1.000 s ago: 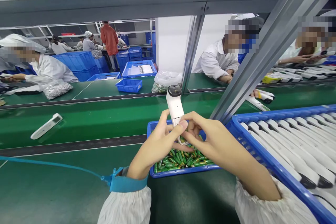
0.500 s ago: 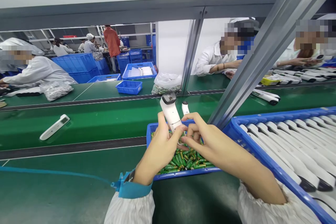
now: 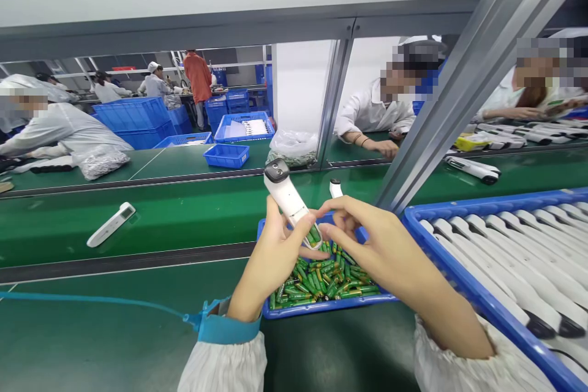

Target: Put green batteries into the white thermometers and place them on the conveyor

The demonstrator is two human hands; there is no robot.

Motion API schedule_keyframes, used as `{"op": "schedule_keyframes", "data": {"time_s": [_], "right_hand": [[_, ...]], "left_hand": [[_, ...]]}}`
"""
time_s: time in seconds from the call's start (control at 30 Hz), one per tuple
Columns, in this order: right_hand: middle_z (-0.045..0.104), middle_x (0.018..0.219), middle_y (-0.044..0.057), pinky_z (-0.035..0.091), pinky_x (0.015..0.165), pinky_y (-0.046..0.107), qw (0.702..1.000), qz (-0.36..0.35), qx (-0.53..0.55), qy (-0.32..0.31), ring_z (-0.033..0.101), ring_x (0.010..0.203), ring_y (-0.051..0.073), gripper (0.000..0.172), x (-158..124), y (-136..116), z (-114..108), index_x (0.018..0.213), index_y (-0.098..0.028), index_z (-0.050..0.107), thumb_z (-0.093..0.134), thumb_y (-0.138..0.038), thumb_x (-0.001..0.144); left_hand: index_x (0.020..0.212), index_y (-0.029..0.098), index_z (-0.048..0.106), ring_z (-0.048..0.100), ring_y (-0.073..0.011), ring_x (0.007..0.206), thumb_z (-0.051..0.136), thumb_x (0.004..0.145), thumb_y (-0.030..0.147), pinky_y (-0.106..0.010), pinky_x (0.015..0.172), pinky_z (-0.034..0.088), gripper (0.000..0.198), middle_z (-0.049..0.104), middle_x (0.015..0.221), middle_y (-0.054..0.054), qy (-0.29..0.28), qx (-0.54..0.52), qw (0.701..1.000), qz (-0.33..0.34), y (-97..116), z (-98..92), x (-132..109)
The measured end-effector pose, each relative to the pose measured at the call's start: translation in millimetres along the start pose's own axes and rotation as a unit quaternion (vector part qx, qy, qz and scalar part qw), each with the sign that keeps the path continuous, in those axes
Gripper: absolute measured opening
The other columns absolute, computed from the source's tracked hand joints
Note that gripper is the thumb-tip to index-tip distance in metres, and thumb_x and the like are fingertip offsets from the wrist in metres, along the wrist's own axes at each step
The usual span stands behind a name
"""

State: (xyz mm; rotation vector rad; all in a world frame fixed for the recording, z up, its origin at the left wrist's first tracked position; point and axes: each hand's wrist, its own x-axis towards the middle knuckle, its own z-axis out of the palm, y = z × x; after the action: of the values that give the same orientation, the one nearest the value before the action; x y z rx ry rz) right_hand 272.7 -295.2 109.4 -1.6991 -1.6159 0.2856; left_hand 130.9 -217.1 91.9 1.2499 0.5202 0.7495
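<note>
1. LH [image 3: 273, 248]: closed round white handheld dev. [image 3: 289, 197], thumb across front, fingers behind. Looks a firm hold, no slack visible.
2. Dev. pos.: in LH grip, raised above blue tub [image 3: 328, 307], not resting on anything.
3. Long axis: slanted, neither upright nor flat. Dark head [image 3: 277, 170] is up-left of LH grip, on far side; open bay [image 3: 314, 235] is down-right of it, green batts. visible inside.
4. Key relation: bay sits just right of LH thumb & just left of RH [image 3: 323, 221] fingertips, i.e. btwn the two hands. LH has the body; RH thumb + index are right by bay end. Contact there? Can't tell.
5. RH grip: thumb + index slightly parted, nothing seen btwn. Other fingers curled in; can't tell if anything's tucked there.
6. Below both grips: the tub w/ loose green batts. [image 3: 316, 282], jumbled.
7. Right of RH: blue crate [image 3: 496, 201] w/ white devs. [image 3: 496, 251] side by side.
8. Left of LH, well apart: 2nd dev. [image 3: 111, 225] on green belt [image 3: 184, 208]. Just beyond RH: 3rd dev. [image 3: 335, 188], partly hidden.
9. Below LH grip, at wrist: blue strap [image 3: 229, 329], cord [image 3: 114, 301] running off left.
</note>
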Motion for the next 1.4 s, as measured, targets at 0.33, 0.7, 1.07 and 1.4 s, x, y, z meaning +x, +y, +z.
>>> {"op": "schedule_keyframes", "data": {"time_s": [0.33,0.7,1.07,1.4], "right_hand": [[0.062,0.083,0.000,0.044,0.061,0.026,0.999,-0.041,-0.017,0.014,0.059,0.068,0.015,0.007,0.7,-1.4,12.3,0.096,-0.023,0.063,0.056,-0.023,0.093],[0.067,0.082,0.002,0.049,0.063,0.028,1.000,0.012,0.006,-0.007,0.064,0.073,0.018,0.011,0.0,-6.2,10.1,0.093,-0.022,0.060,0.051,-0.028,0.093],[0.067,0.082,0.001,0.045,0.064,0.028,0.999,0.008,-0.022,-0.045,0.064,0.073,0.018,0.016,-4.1,-5.5,7.3,0.090,-0.023,0.056,0.043,-0.026,0.098],[0.065,0.074,0.000,0.044,0.059,0.028,0.996,0.047,-0.017,-0.080,0.061,0.068,0.018,0.020,-1.1,1.0,2.9,0.081,-0.023,0.052,0.049,-0.036,0.095]], "left_hand": [[0.126,0.026,0.034,0.066,-0.0170,0.086,0.057,0.092,0.044,-0.034,0.068,0.065,0.045,0.059,0.099,-0.002,-0.007,0.017,1.000,0.003,-4.8,0.3,1.3],[0.121,0.027,0.036,0.066,-0.0189,0.091,0.056,0.092,0.045,-0.034,0.068,0.065,0.040,0.057,0.100,-0.002,-0.005,0.018,1.000,-0.007,-4.0,0.1,0.6],[0.130,0.029,0.032,0.068,-0.0191,0.088,0.063,0.089,0.042,-0.033,0.068,0.063,0.053,0.061,0.098,-0.003,-0.010,0.041,0.999,0.012,-10.3,2.6,1.7],[0.118,0.027,0.036,0.071,-0.0209,0.086,0.059,0.091,0.040,-0.031,0.063,0.064,0.038,0.061,0.110,-0.006,-0.022,0.070,0.997,0.010,-12.7,1.0,-2.7]]}}
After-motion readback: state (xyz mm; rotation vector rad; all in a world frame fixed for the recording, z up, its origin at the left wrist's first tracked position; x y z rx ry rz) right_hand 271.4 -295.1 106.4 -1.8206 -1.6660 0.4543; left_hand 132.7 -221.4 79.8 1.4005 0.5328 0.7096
